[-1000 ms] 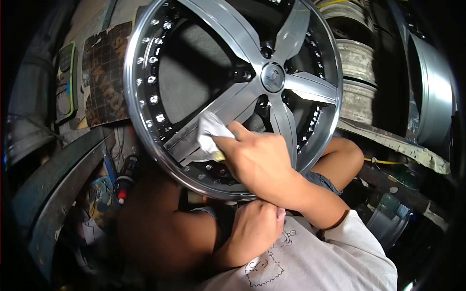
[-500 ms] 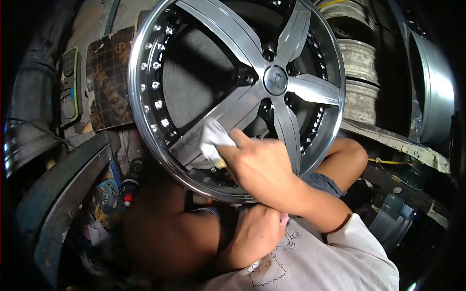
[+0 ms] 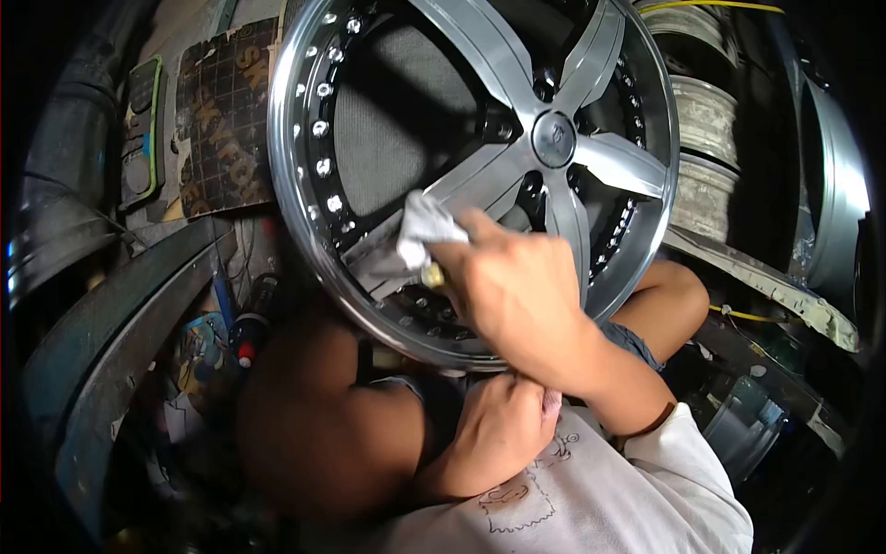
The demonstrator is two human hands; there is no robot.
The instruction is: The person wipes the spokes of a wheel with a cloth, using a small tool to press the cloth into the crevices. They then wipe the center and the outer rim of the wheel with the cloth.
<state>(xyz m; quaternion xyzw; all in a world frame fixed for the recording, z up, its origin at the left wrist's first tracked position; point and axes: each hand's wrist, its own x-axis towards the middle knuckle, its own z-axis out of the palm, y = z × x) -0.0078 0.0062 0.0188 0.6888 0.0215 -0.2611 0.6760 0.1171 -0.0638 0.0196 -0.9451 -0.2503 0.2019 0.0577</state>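
- Two bare hands in view, one wheel (image 3: 484, 51) filling top centre of the frame, face up toward the camera.
- Right hand (image 3: 521, 282): fingers closed on a white cloth (image 3: 426, 226), slightly blurred; cloth against the lower-left spoke (image 3: 475, 180).
- Spoke's long axis: slants from centre cap (image 3: 554, 138), upper right, down to the rim at lower left. Fingers point left in frame, across that slant.
- From the right fingers, most of the spoke lies up and right toward the cap; outer end lies down and left, near the cloth.
- Small yellowish bit (image 3: 432, 275) just below the cloth, by the fingers; cannot tell what it is.
- Left hand (image 3: 498, 429): bottom centre, fingers curled in, under the right forearm, below the rim. Pink bit at its edge; cannot tell if gripped.
- Right hand is nearer the spoke; left is farther off.
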